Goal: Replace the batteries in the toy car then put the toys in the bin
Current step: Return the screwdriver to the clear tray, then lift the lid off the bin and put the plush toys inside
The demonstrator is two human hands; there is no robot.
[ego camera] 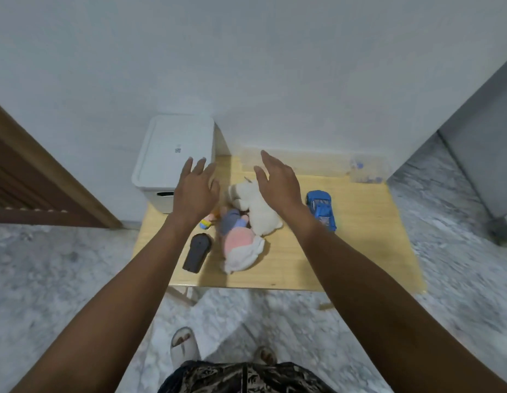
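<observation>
Nothing here can truly be read. Just beyond the left hand point(197, 191), the white lidded bin point(173, 154) carries a small dark printed mark on its lid, like a code square with a tiny line above it, too small to make out. To the right of the right hand point(278, 180), the blue toy car point(321, 208) shows pale and red markings on its body, too blurred to read.

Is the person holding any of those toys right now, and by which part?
Nothing is held. The left hand and right hand hover open above the toys.
</observation>
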